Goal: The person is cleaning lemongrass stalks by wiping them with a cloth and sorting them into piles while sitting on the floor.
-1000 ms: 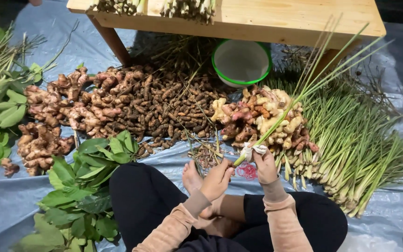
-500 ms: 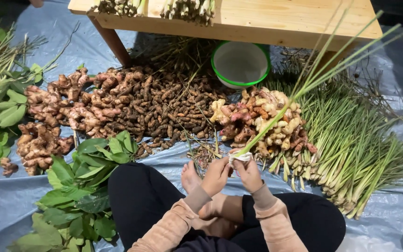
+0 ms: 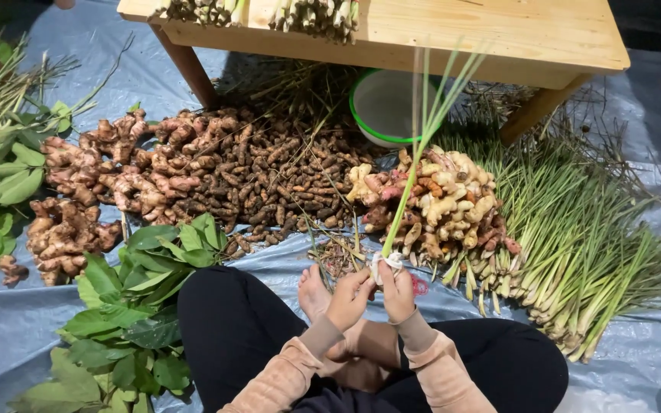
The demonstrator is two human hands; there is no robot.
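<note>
No packages, labels, signs — no screens

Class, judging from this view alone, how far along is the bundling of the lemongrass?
Done: bundles already lie on the wooden table. In hand: the left hand and right hand grip a few stalks at their base. Left: a large loose lemongrass pile on the tarp.

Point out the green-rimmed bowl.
In the head view, the green-rimmed bowl sits upper centre on the tarp, half under the wooden table, just behind the pale ginger pile.
</note>
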